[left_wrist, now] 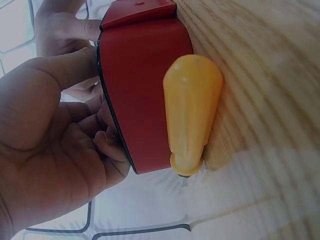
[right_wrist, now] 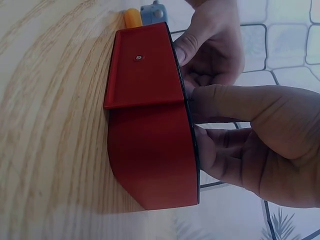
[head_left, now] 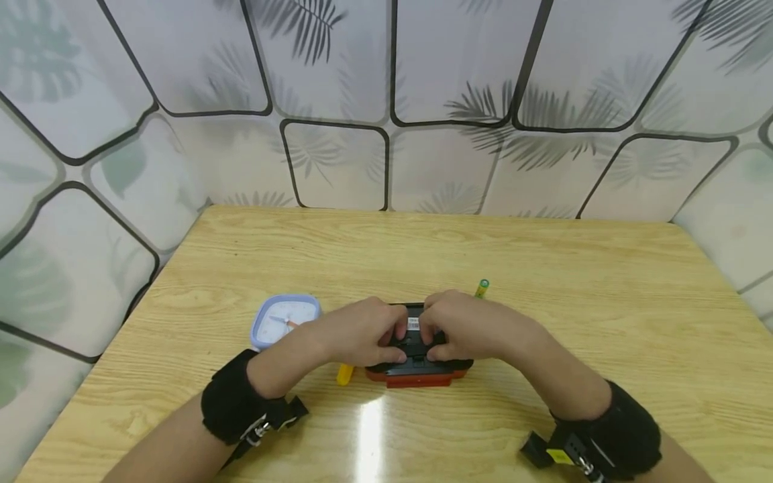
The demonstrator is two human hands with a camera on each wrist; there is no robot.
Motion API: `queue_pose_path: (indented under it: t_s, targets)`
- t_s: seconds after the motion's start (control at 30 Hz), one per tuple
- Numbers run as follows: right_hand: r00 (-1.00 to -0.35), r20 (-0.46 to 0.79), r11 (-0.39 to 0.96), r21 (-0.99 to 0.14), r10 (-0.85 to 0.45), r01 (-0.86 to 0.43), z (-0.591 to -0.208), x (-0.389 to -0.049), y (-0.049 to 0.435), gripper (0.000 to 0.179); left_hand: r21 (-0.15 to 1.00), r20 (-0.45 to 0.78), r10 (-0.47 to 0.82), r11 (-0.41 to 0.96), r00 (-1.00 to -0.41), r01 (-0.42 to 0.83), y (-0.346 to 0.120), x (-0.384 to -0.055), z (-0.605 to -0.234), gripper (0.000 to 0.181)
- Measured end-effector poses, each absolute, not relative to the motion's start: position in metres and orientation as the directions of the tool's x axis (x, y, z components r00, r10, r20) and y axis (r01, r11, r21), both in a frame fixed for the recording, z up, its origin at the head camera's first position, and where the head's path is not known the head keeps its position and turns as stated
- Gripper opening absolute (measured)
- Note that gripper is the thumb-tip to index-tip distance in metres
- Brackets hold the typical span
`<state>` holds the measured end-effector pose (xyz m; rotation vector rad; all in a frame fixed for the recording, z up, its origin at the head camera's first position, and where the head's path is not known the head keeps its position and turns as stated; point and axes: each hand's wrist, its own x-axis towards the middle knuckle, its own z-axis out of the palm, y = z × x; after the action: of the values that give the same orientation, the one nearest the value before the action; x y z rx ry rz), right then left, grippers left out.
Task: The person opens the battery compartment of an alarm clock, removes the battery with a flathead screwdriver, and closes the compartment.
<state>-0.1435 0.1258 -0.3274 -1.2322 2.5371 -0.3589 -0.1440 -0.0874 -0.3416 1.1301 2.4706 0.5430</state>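
A red device with a black back [head_left: 418, 366] lies back side up on the table, a barcode label showing between the hands. My left hand [head_left: 362, 332] has curled fingers and its thumb on the left part of that back. From the other side, my right hand [head_left: 468, 327] holds the back with bent fingers and thumb. Red sides of the device [right_wrist: 150, 155] fill much of the right wrist view. What the fingertips grip is partly hidden. Close by the left hand lies a screwdriver with a yellow handle [left_wrist: 192, 105].
A light-blue square clock [head_left: 288, 316] lies left of the device, partly behind the left forearm. Beyond the right hand lies a green battery [head_left: 482, 288]. The wooden table [head_left: 574, 268] meets a leaf-patterned wall covering [head_left: 338, 168] at the back.
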Motion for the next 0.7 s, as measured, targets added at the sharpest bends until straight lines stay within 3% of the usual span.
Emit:
queue_pose_path:
  t_s: [0.27, 0.5, 0.7]
  targets:
    - [-0.552, -0.130, 0.563, -0.301, -0.824, -0.770, -0.3254, -0.1438, 0.1262, 0.017, 0.485, -0.165, 0.780, 0.597, -0.603, 0.639, -0.0882, -0.1430, -0.3395, 0.022]
    - [-0.506, -0.012, 0.499, -0.197, -0.862, -0.844, -0.3238, -0.1398, 0.1246, 0.032, 0.476, -0.162, 0.785, 0.593, -0.598, 0.650, -0.0893, -0.1436, -0.3399, 0.022]
    - [-0.491, 0.010, 0.481, -0.191, -0.871, -0.856, -0.3243, -0.1396, 0.1236, 0.036, 0.464, -0.178, 0.786, 0.598, -0.592, 0.654, -0.0903, -0.1450, -0.3384, 0.016]
